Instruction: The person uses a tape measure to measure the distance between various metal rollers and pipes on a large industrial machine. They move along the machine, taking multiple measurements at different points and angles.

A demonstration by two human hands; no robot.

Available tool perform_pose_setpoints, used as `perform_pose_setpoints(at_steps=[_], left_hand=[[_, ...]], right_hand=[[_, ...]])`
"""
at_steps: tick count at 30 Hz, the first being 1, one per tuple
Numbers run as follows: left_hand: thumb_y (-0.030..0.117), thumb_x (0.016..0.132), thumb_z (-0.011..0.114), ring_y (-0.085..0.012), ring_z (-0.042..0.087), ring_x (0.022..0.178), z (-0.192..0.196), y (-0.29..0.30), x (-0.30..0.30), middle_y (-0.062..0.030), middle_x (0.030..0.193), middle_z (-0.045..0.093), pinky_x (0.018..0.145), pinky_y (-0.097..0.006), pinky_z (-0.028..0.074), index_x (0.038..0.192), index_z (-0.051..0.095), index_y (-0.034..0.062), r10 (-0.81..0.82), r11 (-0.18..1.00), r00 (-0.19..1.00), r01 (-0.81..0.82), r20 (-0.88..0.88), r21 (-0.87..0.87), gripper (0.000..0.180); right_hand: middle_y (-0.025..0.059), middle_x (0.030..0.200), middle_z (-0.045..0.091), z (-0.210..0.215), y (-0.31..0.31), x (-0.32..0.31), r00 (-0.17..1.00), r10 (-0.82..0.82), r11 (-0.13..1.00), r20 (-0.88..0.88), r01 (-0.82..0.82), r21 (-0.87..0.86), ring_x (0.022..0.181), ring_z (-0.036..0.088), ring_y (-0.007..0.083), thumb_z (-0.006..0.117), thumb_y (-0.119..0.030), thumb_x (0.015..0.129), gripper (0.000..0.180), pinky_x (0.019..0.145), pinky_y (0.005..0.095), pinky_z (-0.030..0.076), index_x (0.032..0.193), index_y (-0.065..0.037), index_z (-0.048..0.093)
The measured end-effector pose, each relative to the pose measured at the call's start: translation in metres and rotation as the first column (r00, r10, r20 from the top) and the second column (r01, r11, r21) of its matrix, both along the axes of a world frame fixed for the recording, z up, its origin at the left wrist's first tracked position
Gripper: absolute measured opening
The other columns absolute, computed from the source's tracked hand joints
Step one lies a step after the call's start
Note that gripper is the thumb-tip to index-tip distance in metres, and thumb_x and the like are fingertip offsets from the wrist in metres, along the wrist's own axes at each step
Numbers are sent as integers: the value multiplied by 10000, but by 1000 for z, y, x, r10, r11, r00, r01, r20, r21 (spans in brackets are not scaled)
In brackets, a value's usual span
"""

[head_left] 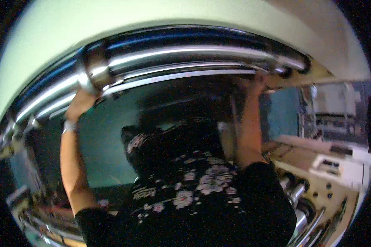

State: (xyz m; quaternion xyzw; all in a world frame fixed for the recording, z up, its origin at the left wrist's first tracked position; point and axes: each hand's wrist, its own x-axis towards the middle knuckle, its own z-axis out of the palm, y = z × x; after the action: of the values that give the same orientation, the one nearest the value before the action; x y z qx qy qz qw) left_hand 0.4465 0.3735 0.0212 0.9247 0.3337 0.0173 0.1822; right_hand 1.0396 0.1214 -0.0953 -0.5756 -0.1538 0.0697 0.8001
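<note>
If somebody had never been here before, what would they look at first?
Probably the long, shiny metal roller that seems to curve across the top. Then the two raised hands: the left hand by the roller's metal collar, the right hand, blurry, near its other end. Below, the black shirt with pale flowers stands out.

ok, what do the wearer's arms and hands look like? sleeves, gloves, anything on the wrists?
Black short sleeves, forearms bare below them. Left hand and right hand are ungloved. A pale band circles the left wrist, its details blurred; the right wrist is too blurred to be sure. No cables seen.
</note>
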Motion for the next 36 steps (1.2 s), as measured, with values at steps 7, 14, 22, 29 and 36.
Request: perform_pose_setpoints(at_steps=[7,14,22,29,36], left_hand=[[247,759,541,-342,562,844,4,5,17,-198,907,590,745,-397,433,940,591,25,113,986,987,-97,118,-133,291],[313,768,494,-320,567,861,-18,9,9,-172,906,597,754,-403,439,884,632,72,90,995,989,-86,117,-40,301],[285,755,501,-361,552,872,26,-3,16,-195,946,581,772,-420,436,990,585,88,166,969,985,-173,-55,-175,319],[308,785,487,-355,546,894,12,0,13,-176,976,578,794,-413,429,984,587,70,177,968,981,-187,-77,-169,326],[305,775,510,-333,559,875,8,3,17,-163,924,594,754,-408,438,929,622,86,182,972,983,-182,-11,-146,290]], right_hand=[[113,1067,510,11,-14,-1,982,141,989,-128,-145,-30,952,473,251,587,-334,775,397,764,402,433,1052,-64,496],[114,1023,533,9,-2,19,990,128,984,-59,-134,-117,881,502,246,582,-301,791,364,703,384,436,1040,-50,501],[115,973,558,12,-16,35,995,91,986,-41,-96,-139,800,535,240,577,-264,808,326,633,363,439,1027,-33,506],[103,962,563,24,-7,16,1000,1,972,-14,-4,-234,801,532,233,611,-259,790,337,645,354,437,1027,-45,503],[93,967,553,18,-20,26,1000,17,974,8,-15,-228,808,516,236,616,-300,780,390,672,362,432,1028,-25,496]])
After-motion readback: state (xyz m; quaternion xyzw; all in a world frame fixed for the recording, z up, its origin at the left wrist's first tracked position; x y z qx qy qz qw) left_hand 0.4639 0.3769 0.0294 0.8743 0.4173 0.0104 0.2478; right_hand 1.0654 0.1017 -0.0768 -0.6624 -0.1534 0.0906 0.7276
